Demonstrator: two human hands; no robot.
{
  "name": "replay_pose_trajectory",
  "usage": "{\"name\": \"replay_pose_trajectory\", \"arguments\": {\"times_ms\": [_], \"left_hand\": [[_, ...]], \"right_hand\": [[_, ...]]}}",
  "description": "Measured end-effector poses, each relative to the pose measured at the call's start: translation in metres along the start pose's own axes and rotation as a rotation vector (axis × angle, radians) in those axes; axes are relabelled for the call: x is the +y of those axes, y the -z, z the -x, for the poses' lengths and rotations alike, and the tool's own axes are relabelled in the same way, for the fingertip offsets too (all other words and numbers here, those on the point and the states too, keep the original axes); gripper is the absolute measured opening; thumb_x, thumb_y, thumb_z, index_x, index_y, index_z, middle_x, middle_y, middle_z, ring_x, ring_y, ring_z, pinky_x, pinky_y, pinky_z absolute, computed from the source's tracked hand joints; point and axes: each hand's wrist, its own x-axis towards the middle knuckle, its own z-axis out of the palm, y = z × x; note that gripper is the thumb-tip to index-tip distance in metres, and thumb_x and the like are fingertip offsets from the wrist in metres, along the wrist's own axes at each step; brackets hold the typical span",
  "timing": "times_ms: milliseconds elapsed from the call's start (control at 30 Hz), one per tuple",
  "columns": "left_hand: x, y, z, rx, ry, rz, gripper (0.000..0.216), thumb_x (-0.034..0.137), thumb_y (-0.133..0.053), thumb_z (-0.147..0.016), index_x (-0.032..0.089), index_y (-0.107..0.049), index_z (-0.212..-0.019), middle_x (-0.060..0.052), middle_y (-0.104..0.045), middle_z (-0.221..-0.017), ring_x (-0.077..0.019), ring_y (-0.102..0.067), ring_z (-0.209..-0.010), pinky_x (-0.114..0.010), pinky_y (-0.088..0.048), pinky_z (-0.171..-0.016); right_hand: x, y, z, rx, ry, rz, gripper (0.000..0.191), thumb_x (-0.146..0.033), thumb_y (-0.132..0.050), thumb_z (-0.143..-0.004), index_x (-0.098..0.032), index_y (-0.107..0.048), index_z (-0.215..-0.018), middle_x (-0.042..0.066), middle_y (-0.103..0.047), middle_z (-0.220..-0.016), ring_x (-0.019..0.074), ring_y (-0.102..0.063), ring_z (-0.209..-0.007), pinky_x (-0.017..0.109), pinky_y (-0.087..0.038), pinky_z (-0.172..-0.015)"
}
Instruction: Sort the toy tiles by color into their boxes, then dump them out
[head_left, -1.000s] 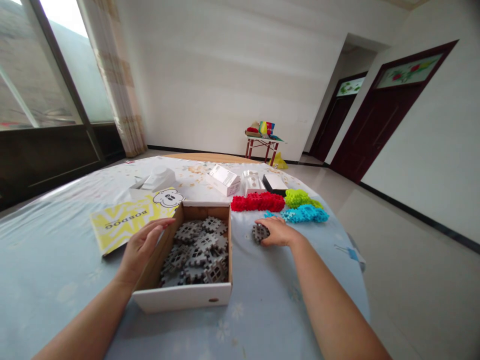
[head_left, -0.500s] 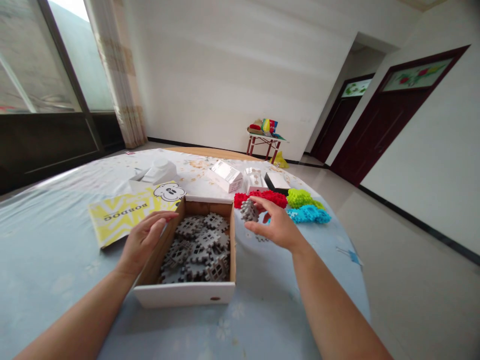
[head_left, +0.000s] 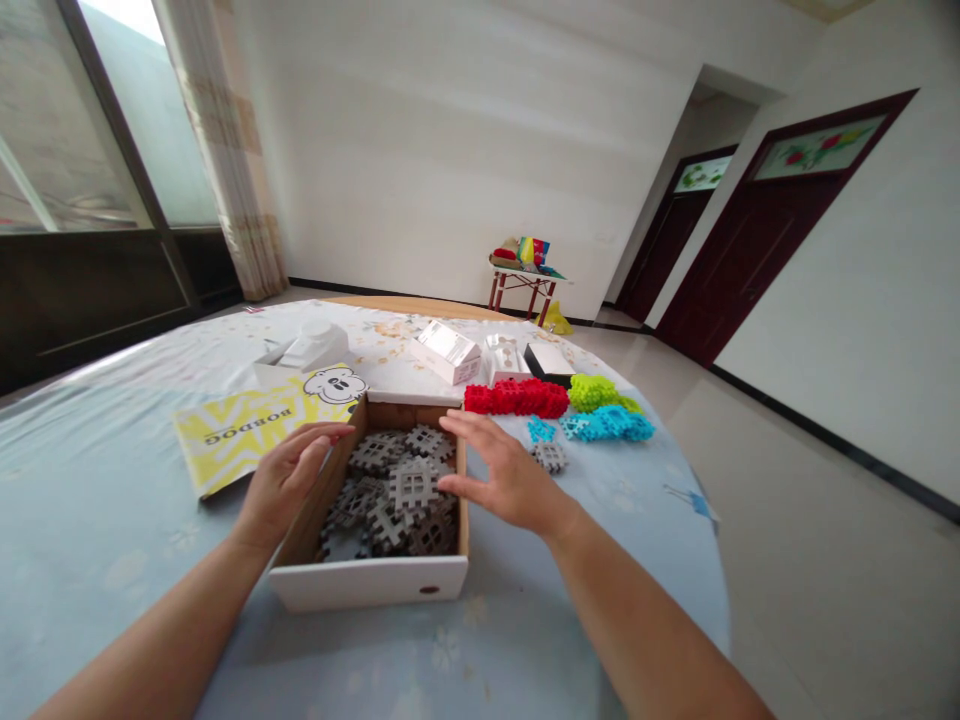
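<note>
A white box point(head_left: 367, 588) with brown inner walls stands before me, holding several grey notched building-block pieces point(head_left: 382, 525) with square window openings. My left hand point(head_left: 289, 480) lies along the box's left side, its fingers stretched out at the rim and nothing in them. Over the right rim reaches my right hand point(head_left: 506, 475), open, thumb and fingers apart. Just left of its thumb, a lighter grey piece point(head_left: 415, 484) lies on top of the pile. Another grey piece point(head_left: 550, 457) rests on the cloth right of the box, close to a small blue piece point(head_left: 541, 429).
Behind my right hand lie clusters of red point(head_left: 517, 397), green point(head_left: 600, 391) and blue point(head_left: 609, 423) blocks. A yellow BOBDOG lid point(head_left: 251, 430) lies to the left. White cartons point(head_left: 448, 350) stand farther back. The round table's edge curves down the right side.
My right hand has moved left from beside the red blocks to the box and let go of its grey piece, which appears to lie on the pile. My left hand has stayed put.
</note>
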Motion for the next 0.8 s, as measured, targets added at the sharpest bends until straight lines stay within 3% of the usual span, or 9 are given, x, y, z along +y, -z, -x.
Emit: {"name": "replay_pose_trajectory", "arguments": {"times_ms": [133, 233, 300, 400, 567, 800], "left_hand": [[-0.001, 0.0, 0.0, -0.007, -0.01, 0.006, 0.038, 0.04, -0.04, -0.084, 0.014, -0.066, -0.094, -0.009, -0.066, -0.101, -0.0223, -0.057, -0.1, -0.033, -0.04, -0.093], [-0.001, 0.0, 0.001, -0.013, -0.01, 0.006, 0.038, 0.039, -0.04, -0.085, 0.013, -0.065, -0.096, -0.01, -0.065, -0.102, -0.0218, -0.056, -0.1, -0.033, -0.04, -0.093], [-0.001, 0.0, 0.001, -0.013, -0.003, 0.004, 0.038, 0.04, -0.04, -0.084, 0.014, -0.065, -0.096, -0.009, -0.065, -0.102, -0.0218, -0.056, -0.1, -0.034, -0.04, -0.093], [0.0, 0.0, 0.0, -0.003, 0.01, 0.004, 0.037, 0.041, -0.04, -0.084, 0.016, -0.066, -0.094, -0.008, -0.066, -0.102, -0.0217, -0.057, -0.1, -0.033, -0.041, -0.092], [0.004, 0.0, 0.001, 0.006, 0.004, -0.012, 0.038, 0.04, -0.041, -0.082, 0.014, -0.067, -0.092, -0.009, -0.066, -0.1, -0.0217, -0.058, -0.098, -0.032, -0.042, -0.091], [0.002, 0.001, 0.001, -0.001, 0.008, 0.003, 0.037, 0.041, -0.041, -0.082, 0.016, -0.066, -0.093, -0.008, -0.066, -0.101, -0.0216, -0.057, -0.1, -0.032, -0.041, -0.092]], "right_hand": [[0.029, 0.021, 0.003, 0.135, -0.167, 0.067, 0.04, -0.035, -0.059, -0.082, -0.024, -0.054, -0.12, 0.007, -0.057, -0.121, 0.0203, -0.052, -0.113, 0.038, -0.041, -0.098], [0.065, 0.036, 0.013, 0.175, -0.373, 0.134, 0.039, -0.034, -0.059, -0.08, -0.019, -0.057, -0.116, 0.009, -0.063, -0.111, 0.02, -0.059, -0.101, 0.035, -0.045, -0.092], [0.089, 0.043, 0.022, 0.154, -0.528, 0.229, 0.04, -0.032, -0.058, -0.079, -0.015, -0.057, -0.115, 0.011, -0.064, -0.109, 0.0215, -0.059, -0.102, 0.034, -0.045, -0.091], [0.115, 0.051, 0.039, -0.001, -0.698, 0.369, 0.046, -0.037, -0.06, -0.077, -0.014, -0.056, -0.117, 0.013, -0.062, -0.113, 0.025, -0.057, -0.107, 0.036, -0.042, -0.093], [0.133, 0.05, 0.056, -0.244, -0.744, 0.408, 0.067, -0.044, -0.071, -0.064, -0.015, -0.053, -0.122, 0.014, -0.054, -0.127, 0.03, -0.049, -0.117, 0.039, -0.037, -0.098], [0.139, 0.048, 0.055, -0.312, -0.758, 0.4, 0.058, -0.027, -0.072, -0.061, -0.014, -0.058, -0.115, 0.012, -0.059, -0.119, 0.0277, -0.056, -0.107, 0.035, -0.043, -0.091]]}}
